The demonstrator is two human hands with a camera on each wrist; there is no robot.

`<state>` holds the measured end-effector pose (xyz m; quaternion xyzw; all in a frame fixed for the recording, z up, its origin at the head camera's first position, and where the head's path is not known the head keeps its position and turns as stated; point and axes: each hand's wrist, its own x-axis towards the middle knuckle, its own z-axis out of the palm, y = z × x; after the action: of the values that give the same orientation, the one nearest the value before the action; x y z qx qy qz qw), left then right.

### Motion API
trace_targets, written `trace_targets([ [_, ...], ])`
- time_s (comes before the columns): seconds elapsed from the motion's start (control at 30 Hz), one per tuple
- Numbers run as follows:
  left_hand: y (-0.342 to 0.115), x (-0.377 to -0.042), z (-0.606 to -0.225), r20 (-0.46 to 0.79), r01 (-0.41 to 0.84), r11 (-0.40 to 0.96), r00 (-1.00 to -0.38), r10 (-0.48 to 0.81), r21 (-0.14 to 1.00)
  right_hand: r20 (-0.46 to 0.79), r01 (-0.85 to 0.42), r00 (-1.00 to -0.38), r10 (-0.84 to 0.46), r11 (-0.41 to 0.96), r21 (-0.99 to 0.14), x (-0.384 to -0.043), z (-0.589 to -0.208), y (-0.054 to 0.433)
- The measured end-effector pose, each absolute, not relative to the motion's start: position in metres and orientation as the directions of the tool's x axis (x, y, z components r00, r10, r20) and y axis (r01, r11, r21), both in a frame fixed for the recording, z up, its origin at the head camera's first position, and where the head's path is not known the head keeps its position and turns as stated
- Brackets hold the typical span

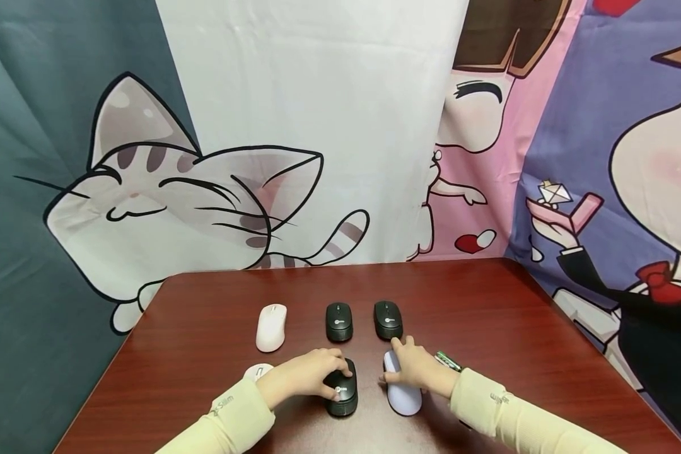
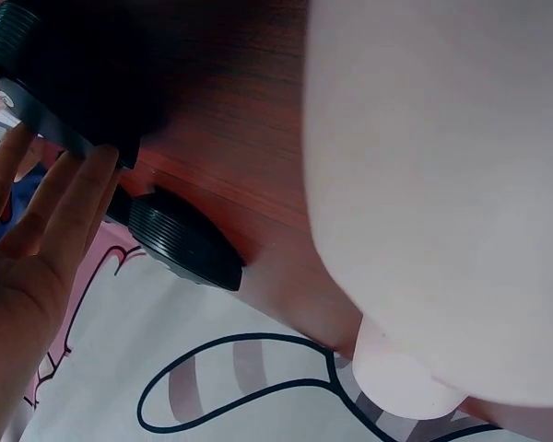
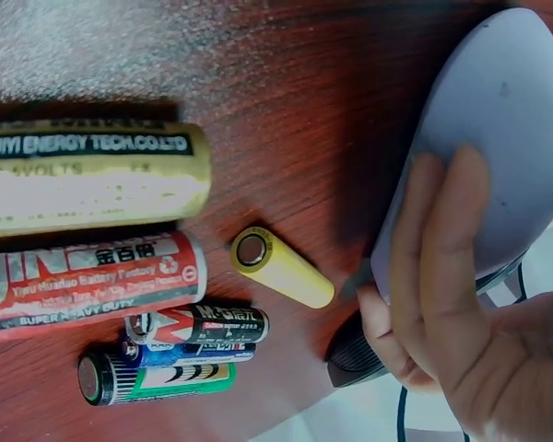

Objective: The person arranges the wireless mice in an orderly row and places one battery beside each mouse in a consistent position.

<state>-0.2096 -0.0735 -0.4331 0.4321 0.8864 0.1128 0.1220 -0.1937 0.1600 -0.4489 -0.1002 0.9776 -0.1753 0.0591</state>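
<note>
My left hand (image 1: 312,375) grips a black mouse (image 1: 349,407) near the front of the table, its thumb and fingers on the shell. In the left wrist view the fingertips touch that mouse's side. My right hand (image 1: 417,366) holds a lavender mouse (image 1: 404,400) just to the right, thumb reaching across to its left edge. In the right wrist view two fingers lie against its side (image 3: 507,110); the thumb is hidden. Beside my left wrist a white mouse (image 1: 257,372) is partly covered.
Behind stand another white mouse (image 1: 271,328) and two black mice, one left (image 1: 338,321) and one right (image 1: 388,320). Several batteries lie right of my right hand, including a gold one (image 3: 92,180), a red one (image 3: 92,281) and a small yellow one (image 3: 290,276). Printed cloth hangs beyond the table (image 1: 215,296).
</note>
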Motion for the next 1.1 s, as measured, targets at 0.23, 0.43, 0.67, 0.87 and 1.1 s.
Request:
trace_targets([
  [0.23, -0.070, -0.205, -0.430, -0.094, 0.763, 0.616, -0.611, 0.786, 0.197, -0.128, -0.177, -0.962, -0.243, 0.905, -0.386, -0.199, -0.438, 0.169],
  [0.43, -0.064, -0.191, -0.426, -0.033, 0.788, 0.615, -0.614, 0.789, 0.029, -0.100, -0.186, -0.961, -0.257, 0.871, -0.454, -0.209, -0.429, 0.190],
  [0.67, -0.055, -0.195, -0.423, -0.003, 0.812, 0.583, -0.583, 0.812, 0.033, 0.023, -0.227, -0.969, -0.244, 0.858, -0.462, -0.221, -0.426, 0.219],
  [0.87, -0.039, -0.206, -0.421, 0.074, 0.830, 0.554, -0.557, 0.827, 0.059, 0.152, -0.281, -0.959, -0.240, 0.885, -0.372, -0.234, -0.427, 0.249],
  [1.1, -0.013, -0.212, -0.416, 0.157, 0.821, 0.565, -0.571, 0.806, 0.088, 0.281, -0.385, -0.909, -0.306, 0.876, -0.290, -0.246, -0.433, 0.283],
])
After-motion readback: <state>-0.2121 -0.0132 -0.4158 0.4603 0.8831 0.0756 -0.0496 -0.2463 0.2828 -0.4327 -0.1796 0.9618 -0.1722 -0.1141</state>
